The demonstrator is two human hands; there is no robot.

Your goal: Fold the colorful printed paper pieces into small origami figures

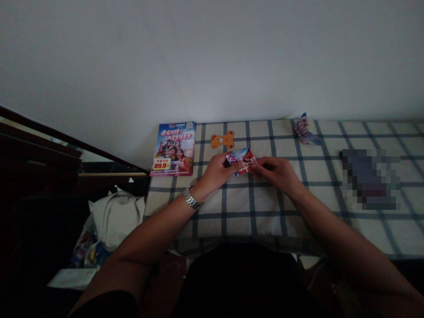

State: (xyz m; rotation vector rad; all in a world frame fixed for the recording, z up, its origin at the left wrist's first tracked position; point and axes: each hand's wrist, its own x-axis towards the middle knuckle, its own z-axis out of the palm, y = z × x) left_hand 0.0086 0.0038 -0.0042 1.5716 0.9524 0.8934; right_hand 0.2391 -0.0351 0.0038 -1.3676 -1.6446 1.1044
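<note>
Between my hands is a folded flyer [244, 160], printed in blue, red and yellow, held just above the checked cloth. My left hand [219, 171] pinches its left side, the thumb lying across the front. At the opposite side, my right hand [276, 173] grips the paper between thumb and fingers. A stack of matching flyers [175, 152], unfolded and showing the price 89.9, lies to the left of my hands. Toward the back right stands a folded paper piece [304, 129] in similar colours.
The checked cloth [212, 214] covers a table against a white wall [212, 57]. A bear picture [222, 140] lies behind my hands. A blurred dark object [367, 179] lies to the right. Bags [115, 216] sit beside the table, lower left.
</note>
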